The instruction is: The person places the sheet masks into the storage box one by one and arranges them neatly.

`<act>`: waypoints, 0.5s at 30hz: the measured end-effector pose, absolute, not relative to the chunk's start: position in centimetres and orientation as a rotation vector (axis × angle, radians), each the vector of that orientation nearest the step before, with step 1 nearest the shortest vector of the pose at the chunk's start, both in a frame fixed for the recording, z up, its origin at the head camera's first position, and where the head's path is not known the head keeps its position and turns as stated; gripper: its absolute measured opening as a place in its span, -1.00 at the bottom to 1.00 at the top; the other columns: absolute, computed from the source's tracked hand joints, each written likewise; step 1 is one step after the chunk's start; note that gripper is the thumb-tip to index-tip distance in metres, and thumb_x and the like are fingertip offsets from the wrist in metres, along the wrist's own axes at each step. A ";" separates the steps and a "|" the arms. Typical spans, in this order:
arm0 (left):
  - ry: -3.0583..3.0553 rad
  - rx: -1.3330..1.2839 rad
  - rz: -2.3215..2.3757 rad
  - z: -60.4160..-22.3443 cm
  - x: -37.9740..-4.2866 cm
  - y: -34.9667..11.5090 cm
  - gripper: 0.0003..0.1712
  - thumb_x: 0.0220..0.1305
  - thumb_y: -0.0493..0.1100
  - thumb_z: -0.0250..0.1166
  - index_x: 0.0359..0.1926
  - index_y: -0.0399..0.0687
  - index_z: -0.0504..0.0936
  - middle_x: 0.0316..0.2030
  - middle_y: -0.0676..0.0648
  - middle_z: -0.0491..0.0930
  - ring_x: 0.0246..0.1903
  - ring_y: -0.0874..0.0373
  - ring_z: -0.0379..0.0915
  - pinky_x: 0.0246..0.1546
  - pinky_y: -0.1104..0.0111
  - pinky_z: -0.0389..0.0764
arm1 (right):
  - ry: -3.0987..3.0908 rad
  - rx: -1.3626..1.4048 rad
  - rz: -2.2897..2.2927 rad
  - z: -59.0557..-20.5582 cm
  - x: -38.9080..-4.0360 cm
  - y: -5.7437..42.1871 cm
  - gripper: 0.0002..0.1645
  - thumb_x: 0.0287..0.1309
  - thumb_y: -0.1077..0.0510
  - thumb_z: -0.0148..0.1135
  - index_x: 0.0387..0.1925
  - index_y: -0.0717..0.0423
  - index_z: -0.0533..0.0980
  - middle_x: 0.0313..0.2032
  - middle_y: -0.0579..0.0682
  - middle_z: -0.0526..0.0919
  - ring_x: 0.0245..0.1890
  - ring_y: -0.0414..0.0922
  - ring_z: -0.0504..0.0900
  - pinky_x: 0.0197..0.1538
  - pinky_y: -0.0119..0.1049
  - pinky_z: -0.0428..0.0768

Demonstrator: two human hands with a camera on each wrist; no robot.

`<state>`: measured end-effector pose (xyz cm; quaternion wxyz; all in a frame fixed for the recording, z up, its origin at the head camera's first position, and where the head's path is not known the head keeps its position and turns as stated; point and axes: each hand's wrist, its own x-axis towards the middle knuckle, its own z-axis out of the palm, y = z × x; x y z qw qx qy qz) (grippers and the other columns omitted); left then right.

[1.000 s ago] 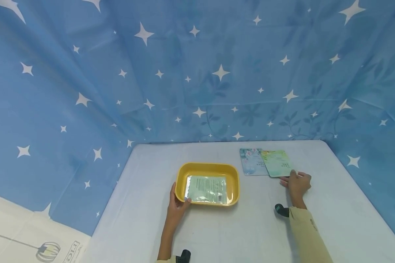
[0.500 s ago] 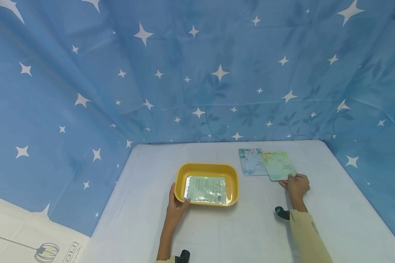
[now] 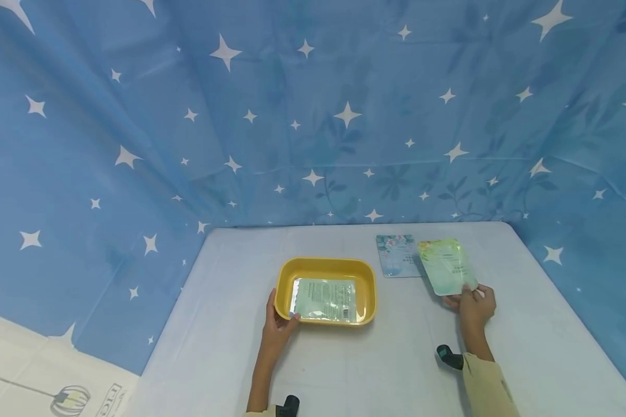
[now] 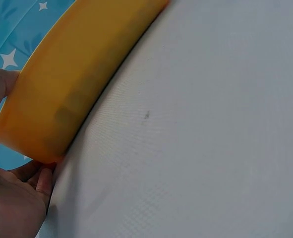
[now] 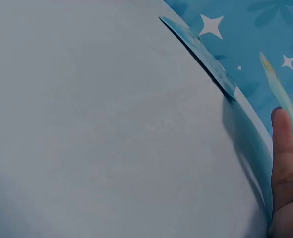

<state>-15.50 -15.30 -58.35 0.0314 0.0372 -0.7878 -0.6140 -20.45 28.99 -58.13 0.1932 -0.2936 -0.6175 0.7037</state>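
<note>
My right hand [image 3: 476, 307] pinches the lower right corner of a green and yellow sheet mask packet [image 3: 447, 267], thumb on top. That packet tilts up off the table in the right wrist view. A blue sheet mask packet [image 3: 397, 258] with a floral print lies flat just left of it. My left hand [image 3: 277, 333] grips the lower left corner of a yellow plastic tray [image 3: 323, 266], its thumb over the rim. Inside the tray lies a pale green packet [image 3: 326, 300], its printed back facing up. From the left wrist, the tray's outer wall [image 4: 77, 74] shows, standing on the table.
A white cloth covers the table [image 3: 386, 359]. Behind and beside it hangs a blue curtain [image 3: 281, 116] with white stars. Black wrist straps with camera pieces [image 3: 450, 357] sit at both sleeves.
My right hand has raised the green and yellow packet and drawn it toward me and slightly right, off the blue packet's edge. The left hand and tray have stayed in place.
</note>
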 end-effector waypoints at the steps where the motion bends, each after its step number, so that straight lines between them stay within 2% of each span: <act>1: -2.426 0.111 -1.889 -58.4 -15.4 -15.3 0.05 0.24 0.00 0.36 0.55 0.27 -0.12 0.37 -0.15 0.29 0.13 -0.01 0.42 0.09 0.20 0.48 | -1.730 -0.809 1.989 -58.1 -20.2 28.8 -0.87 0.45 0.17 -0.04 -0.07 -0.12 0.28 -0.38 -0.25 0.56 -0.62 -0.35 0.66 -0.43 -0.43 0.66; 5: -2.442 0.115 -1.885 -57.9 -15.1 -15.4 0.04 0.27 -0.03 0.34 0.55 0.24 -0.14 0.38 -0.17 0.27 0.13 -0.02 0.41 0.07 0.26 0.47 | -1.761 -0.764 2.060 -58.1 -19.1 27.7 -0.88 0.44 0.12 0.01 -0.06 -0.14 0.31 -0.42 -0.35 0.63 -0.58 -0.35 0.67 -0.43 -0.43 0.66; 8: -2.444 0.101 -1.894 -56.5 -14.6 -15.2 0.02 0.28 -0.09 0.33 0.56 0.12 -0.14 0.38 -0.23 0.26 0.14 -0.08 0.40 0.07 0.26 0.46 | -1.860 -0.720 2.084 -58.0 -18.4 26.4 -0.86 0.42 0.08 0.06 -0.05 -0.13 0.34 -0.44 -0.39 0.66 -0.54 -0.34 0.69 -0.44 -0.38 0.67; 12: -2.444 0.067 -1.913 -54.6 -14.1 -15.0 0.01 0.30 -0.13 0.31 0.56 -0.02 -0.15 0.37 -0.30 0.25 0.16 -0.15 0.39 0.12 0.13 0.45 | -1.984 -0.581 2.100 -57.5 -18.0 24.4 -0.81 0.39 0.08 0.12 -0.02 -0.08 0.37 -0.41 -0.39 0.69 -0.50 -0.30 0.71 -0.45 -0.31 0.68; 15: -2.441 0.064 -1.929 -54.2 -14.1 -14.9 0.02 0.30 -0.12 0.31 0.56 -0.03 -0.16 0.38 -0.31 0.24 0.17 -0.17 0.38 0.17 0.00 0.41 | -2.036 -0.451 2.107 -56.9 -17.9 23.0 -0.75 0.37 0.07 0.15 0.00 0.01 0.37 -0.37 -0.37 0.70 -0.48 -0.28 0.72 -0.47 -0.27 0.68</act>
